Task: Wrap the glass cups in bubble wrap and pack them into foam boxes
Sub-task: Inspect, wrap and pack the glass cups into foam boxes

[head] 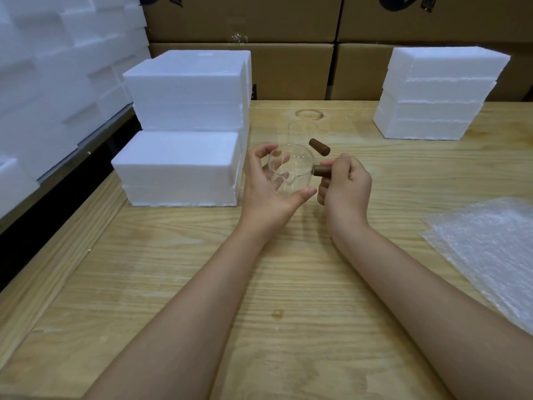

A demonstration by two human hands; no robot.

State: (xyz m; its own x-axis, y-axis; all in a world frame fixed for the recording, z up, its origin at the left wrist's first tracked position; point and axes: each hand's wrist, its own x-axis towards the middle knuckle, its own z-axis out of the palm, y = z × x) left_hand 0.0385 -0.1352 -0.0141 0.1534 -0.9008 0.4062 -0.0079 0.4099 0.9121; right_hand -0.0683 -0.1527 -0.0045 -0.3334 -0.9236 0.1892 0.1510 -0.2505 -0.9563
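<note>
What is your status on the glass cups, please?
Left hand cradles glass cup, right hand grips its wooden handle. Cup unwrapped. Bubble wrap at right, nothing blocking.

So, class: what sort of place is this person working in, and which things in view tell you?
Probably a packing station in a warehouse: stacked cardboard cartons behind the wooden bench, piles of foam boxes, bubble wrap laid ready.

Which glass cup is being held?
The nearer glass cup: left hand cradles it, right hand grips its brown handle. The farther cup stands untouched on the table.
</note>
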